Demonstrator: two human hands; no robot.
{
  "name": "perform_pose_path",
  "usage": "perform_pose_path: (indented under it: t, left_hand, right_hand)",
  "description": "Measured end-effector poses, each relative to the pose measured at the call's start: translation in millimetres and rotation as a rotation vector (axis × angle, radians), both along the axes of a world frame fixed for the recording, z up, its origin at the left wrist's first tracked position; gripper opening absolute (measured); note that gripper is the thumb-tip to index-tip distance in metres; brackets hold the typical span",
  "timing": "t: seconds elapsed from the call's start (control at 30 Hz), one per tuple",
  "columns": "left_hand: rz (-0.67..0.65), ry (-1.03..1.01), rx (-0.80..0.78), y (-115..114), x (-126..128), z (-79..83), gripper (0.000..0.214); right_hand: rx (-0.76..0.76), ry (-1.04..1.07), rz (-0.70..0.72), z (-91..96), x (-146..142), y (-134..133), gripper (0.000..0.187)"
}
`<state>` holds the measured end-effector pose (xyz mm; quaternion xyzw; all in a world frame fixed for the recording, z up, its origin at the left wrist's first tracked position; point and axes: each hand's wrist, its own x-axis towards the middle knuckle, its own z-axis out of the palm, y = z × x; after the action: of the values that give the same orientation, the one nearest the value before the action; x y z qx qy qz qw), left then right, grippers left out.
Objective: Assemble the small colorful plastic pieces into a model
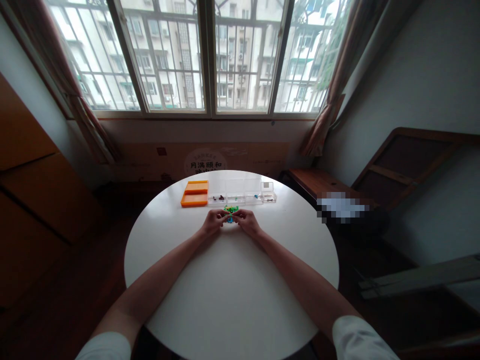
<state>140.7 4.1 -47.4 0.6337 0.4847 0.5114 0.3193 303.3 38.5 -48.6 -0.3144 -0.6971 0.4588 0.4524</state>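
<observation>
My left hand [215,221] and my right hand [245,221] meet near the far side of the round white table [232,285]. Both have thumb and fingers pinched together, almost touching each other. A cluster of small green, yellow and blue pieces [231,208] lies at the fingertips, partly hidden by them. Whatever sits in either pinch is too small to make out. Just beyond the hands, a row of clear plastic boxes [235,186] stands with lids raised. Inside are a few tiny items, among them dark brown pieces [221,198] and a blue piece [256,196].
An open orange case [194,202] lies left of the clear boxes. Behind the table a printed cardboard panel [240,150] stands under the barred window. To the right is a low wooden bench [318,181] with a pixelated patch over its near end.
</observation>
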Motion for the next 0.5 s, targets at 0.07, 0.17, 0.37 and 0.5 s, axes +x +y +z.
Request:
perform_pose_path:
  t: [0.07, 0.17, 0.37, 0.5]
  left_hand:
    - [0.001, 0.001, -0.004, -0.7, 0.5, 1.0, 0.039]
    - [0.001, -0.001, -0.005, -2.0, 1.4, 3.3, 0.039]
    - [-0.014, 0.008, 0.000, -3.4, 1.1, 4.4, 0.040]
    - [-0.018, 0.010, 0.006, -3.8, 0.8, 4.4, 0.041]
  right_hand:
    - [0.007, -0.006, -0.004, 1.4, -0.2, -0.9, 0.021]
    - [0.014, -0.007, -0.010, 3.8, -0.5, -2.4, 0.022]
    - [0.027, -0.025, -0.015, 5.6, -0.6, -3.1, 0.025]
    - [0.019, -0.021, -0.012, 6.5, -0.8, -3.6, 0.027]
